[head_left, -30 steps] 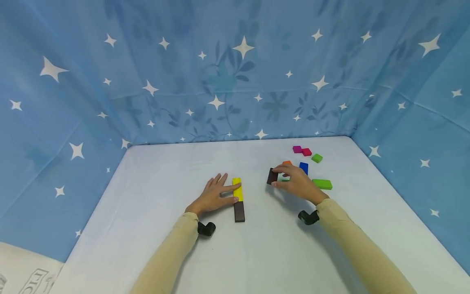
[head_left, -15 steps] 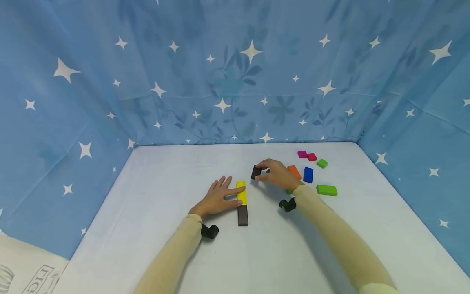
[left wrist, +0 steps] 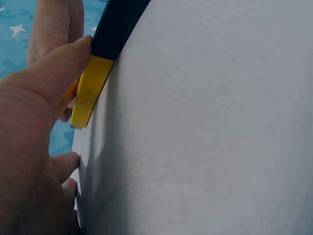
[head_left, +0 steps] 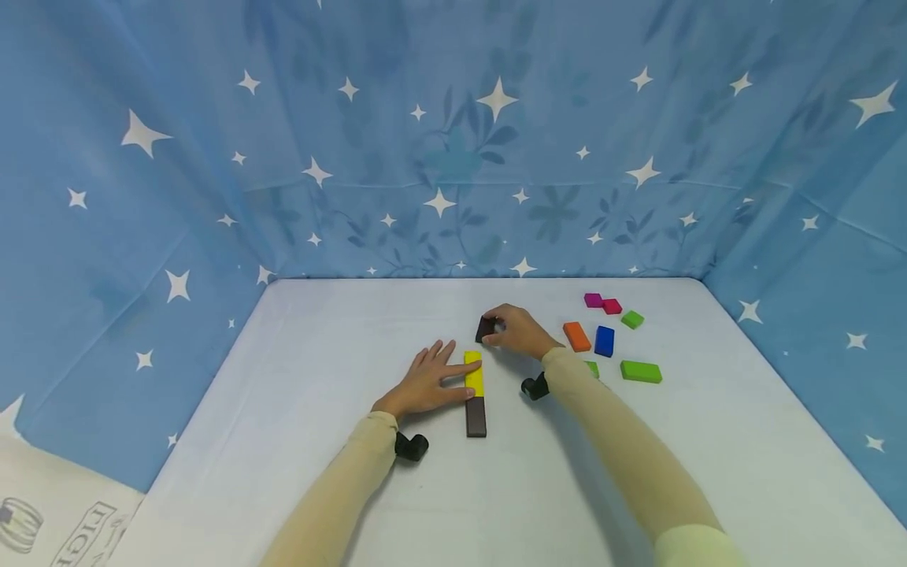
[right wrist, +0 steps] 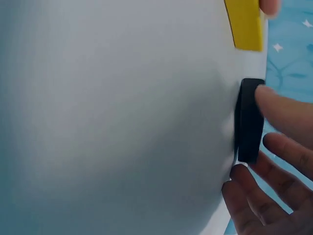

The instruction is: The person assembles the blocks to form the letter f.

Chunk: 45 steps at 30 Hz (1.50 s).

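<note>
My left hand [head_left: 421, 386] lies at the left of a yellow block [head_left: 473, 383], with its fingers spread. Its index fingertip touches the yellow block and its thumb rests where that block meets a dark brown block [head_left: 476, 419]; the two blocks lie end to end in a line. My right hand [head_left: 523, 331] pinches another dark block [head_left: 485, 330] between thumb and fingers, just beyond the far end of the yellow one. In the right wrist view a gap shows between the held dark block [right wrist: 251, 122] and the yellow block [right wrist: 246, 27].
Right of my right hand lie an orange block [head_left: 577, 337], a blue block [head_left: 605, 341] and a long green block [head_left: 641, 372]. Small magenta [head_left: 593, 300], red [head_left: 612, 306] and green [head_left: 633, 319] blocks sit farther back. My right sleeve partly covers another green block [head_left: 592, 368].
My right hand has carried the dark block leftward, from beside the coloured blocks to near the yellow block's far end. My left hand keeps its place on the yellow block.
</note>
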### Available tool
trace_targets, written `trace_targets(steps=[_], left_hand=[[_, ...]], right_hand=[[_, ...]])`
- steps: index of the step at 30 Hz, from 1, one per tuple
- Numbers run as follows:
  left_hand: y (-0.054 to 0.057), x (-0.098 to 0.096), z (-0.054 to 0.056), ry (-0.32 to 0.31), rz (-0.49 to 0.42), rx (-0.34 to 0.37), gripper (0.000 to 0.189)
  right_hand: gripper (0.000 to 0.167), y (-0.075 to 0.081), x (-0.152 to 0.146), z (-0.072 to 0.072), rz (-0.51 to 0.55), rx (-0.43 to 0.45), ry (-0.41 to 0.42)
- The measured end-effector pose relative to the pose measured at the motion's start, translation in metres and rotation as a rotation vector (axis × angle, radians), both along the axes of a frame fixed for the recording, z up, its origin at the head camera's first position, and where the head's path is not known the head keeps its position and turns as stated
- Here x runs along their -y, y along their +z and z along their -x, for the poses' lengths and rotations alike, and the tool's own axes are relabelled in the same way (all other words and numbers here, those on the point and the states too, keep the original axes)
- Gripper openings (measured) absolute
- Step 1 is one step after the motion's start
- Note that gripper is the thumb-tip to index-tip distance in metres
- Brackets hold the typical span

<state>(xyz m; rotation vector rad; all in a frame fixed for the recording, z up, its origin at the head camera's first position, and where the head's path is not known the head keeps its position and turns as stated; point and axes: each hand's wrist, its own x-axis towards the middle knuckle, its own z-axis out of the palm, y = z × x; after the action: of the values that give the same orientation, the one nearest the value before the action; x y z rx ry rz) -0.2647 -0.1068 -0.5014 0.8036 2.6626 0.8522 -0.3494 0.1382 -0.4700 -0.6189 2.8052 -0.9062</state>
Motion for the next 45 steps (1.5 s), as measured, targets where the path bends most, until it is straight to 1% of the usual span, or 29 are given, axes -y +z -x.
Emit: trace_targets(steps=[4, 7, 12, 17, 19, 20, 21, 24, 28, 33, 41, 45], left_hand=[[0.002, -0.002, 0.001, -0.004, -0.008, -0.003, 0.061], [0.003, -0.003, 0.002, -0.01, -0.001, -0.008, 0.061], [0.004, -0.002, 0.004, -0.045, 0.005, -0.022, 0.063], [0.003, -0.002, 0.005, -0.056, -0.015, -0.016, 0.065], [0.003, -0.003, 0.005, -0.062, -0.019, -0.016, 0.064], [0.005, -0.003, 0.005, -0.067, -0.01, -0.017, 0.064], [0.004, -0.003, 0.005, -0.069, -0.005, -0.014, 0.063], [0.008, -0.004, 0.005, -0.076, 0.029, -0.022, 0.062], [0.013, -0.004, 0.004, -0.077, 0.069, -0.019, 0.062], [0.016, -0.004, 0.002, -0.075, 0.076, -0.014, 0.062], [0.013, -0.003, 0.004, -0.075, 0.076, -0.013, 0.062], [0.01, -0.002, 0.003, -0.066, 0.069, -0.019, 0.061]], right_hand=[[0.048, 0.0, 0.006, 0.0, -0.002, -0.037, 0.038], [0.043, -0.001, 0.008, -0.001, 0.011, -0.058, 0.046], [0.039, -0.004, 0.009, -0.004, 0.037, -0.048, 0.037], [0.037, -0.003, 0.012, -0.009, 0.058, -0.047, 0.06], [0.036, -0.001, 0.013, -0.011, 0.058, -0.036, 0.058], [0.036, -0.001, 0.014, -0.012, 0.055, -0.036, 0.058], [0.036, -0.001, 0.014, -0.013, 0.055, -0.032, 0.054], [0.036, -0.001, 0.015, -0.015, 0.053, -0.024, 0.035], [0.036, -0.002, 0.015, -0.017, 0.054, -0.028, 0.035], [0.037, -0.006, 0.016, -0.017, 0.058, -0.039, 0.036], [0.038, -0.01, 0.014, -0.021, 0.073, -0.038, 0.041], [0.039, -0.01, 0.008, -0.024, 0.101, -0.022, 0.014]])
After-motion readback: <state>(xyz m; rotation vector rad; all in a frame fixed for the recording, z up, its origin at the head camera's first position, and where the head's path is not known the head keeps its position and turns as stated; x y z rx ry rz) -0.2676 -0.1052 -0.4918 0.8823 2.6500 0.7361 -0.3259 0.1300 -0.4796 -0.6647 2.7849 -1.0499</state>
